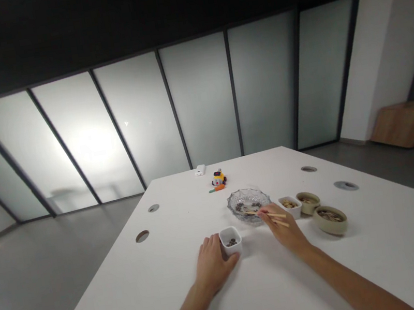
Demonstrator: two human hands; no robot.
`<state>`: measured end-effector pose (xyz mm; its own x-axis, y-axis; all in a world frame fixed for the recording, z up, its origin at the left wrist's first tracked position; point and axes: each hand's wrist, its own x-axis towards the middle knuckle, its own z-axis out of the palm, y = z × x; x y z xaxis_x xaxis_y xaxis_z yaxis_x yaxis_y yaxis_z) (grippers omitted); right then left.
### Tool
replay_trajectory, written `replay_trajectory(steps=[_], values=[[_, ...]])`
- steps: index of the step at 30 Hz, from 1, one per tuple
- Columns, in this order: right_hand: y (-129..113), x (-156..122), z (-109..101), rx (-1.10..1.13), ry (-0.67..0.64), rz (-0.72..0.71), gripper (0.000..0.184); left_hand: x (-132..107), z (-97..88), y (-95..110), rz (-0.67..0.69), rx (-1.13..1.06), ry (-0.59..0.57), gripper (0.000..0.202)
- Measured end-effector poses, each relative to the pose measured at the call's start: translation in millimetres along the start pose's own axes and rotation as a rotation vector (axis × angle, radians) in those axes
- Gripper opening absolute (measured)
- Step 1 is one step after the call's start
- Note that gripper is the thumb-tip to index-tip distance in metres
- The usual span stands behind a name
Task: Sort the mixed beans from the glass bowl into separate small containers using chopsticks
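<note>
My left hand [213, 265] is wrapped round the side of a small white square bowl [238, 247], which stands on the table with a few dark pieces [231, 243] in it. In my right hand [283, 226] is a pair of wooden chopsticks [277, 215]. Their tips reach into a clear cut-glass bowl [234, 212] with small dark pieces lying in its bottom. Whether the tips pinch a piece is too small to tell. Just right of the glass bowl stands a second white square bowl [297, 212] with yellowish-brown pieces, partly behind my right hand.
Two round green-beige bowls [334, 229] with contents stand at the right. Behind the glass bowl lie a toy carrot [219, 188], a yellow-grey toy vehicle [218, 178] and a white device [200, 170]. The white table [164, 282] has several round holes [142, 236].
</note>
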<state>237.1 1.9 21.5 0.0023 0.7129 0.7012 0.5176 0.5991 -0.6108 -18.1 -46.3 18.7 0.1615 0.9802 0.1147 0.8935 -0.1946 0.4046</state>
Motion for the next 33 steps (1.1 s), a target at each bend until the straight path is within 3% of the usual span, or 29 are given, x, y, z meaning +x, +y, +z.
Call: replay_trajectory(steps=[5,20,33], values=[[-2,0,-1,-0.02,-0.032,-0.02,0.043,0,2.7,0,0.01,-0.003,0.023,0.032],[6,-1,-4,-0.008,0.09,-0.054,0.035,-2,1.2,4,-0.002,0.011,0.029,0.032],[24,1,-1,-0.044,0.056,-0.001,0.042,0,3.9,0,0.013,0.019,0.022,0.033]])
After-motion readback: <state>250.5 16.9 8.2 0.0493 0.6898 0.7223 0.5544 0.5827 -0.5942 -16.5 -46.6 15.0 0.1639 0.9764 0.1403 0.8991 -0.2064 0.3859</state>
